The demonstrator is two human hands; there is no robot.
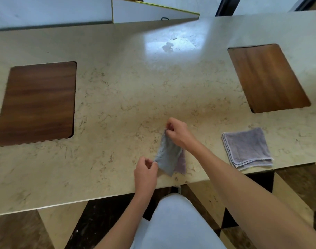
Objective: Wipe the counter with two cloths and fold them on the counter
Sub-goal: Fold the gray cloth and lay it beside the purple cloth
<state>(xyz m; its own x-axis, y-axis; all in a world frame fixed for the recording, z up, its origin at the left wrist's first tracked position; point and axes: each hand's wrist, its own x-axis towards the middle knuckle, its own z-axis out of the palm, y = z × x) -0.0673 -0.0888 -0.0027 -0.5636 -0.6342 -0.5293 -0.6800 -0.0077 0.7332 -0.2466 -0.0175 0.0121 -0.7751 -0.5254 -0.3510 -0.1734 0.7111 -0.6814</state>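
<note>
Counter [117,97] runs left to right across the view, near edge toward the person. Two boards are set in its top: left board [37,103] toward the left end, right board [268,78] toward the right end and farther back; well apart. Between them, toward the back, a wet patch [168,47]. Behind the counter at centre, a panel [144,12] against the wall.

Near the front edge, centre: loose cloth [168,159], pinched at its far corner by the right hand [178,134] and at its near-left corner by the left hand [145,172]; its lower part hangs to the counter. Right of it, apart, a folded cloth [247,148] lies flat, near the front edge and in front of the right board.
</note>
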